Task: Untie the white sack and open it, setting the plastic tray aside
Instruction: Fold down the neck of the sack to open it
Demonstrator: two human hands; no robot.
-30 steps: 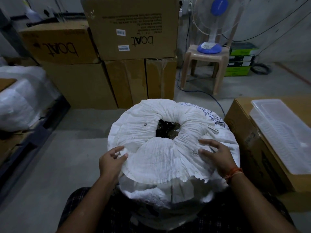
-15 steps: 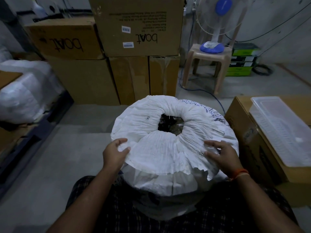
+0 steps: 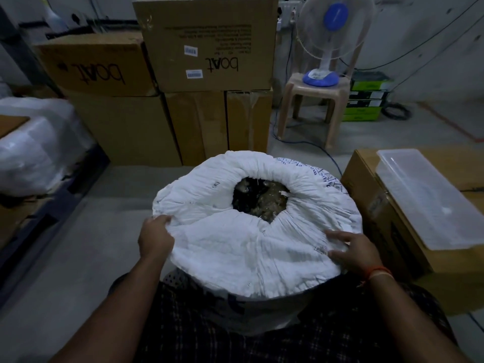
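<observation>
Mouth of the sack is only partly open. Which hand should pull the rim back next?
Probably left. The left hand already pinches the rolled rim of the white sack; the right hand only rests flat on it and would need a fresh grip.

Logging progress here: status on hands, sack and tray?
Left hand grips white sack rim; right hand flat on it. Mouth partly open. Plastic tray aside on cardboard box. Nothing in the way.

A grey concrete floor [image 3: 60, 271] is seen under dim light. Stacked cardboard boxes [image 3: 209, 43] occupy the upper centre; a table fan [image 3: 332, 35] is mounted on a plastic stool [image 3: 311, 108] at upper right.
</observation>
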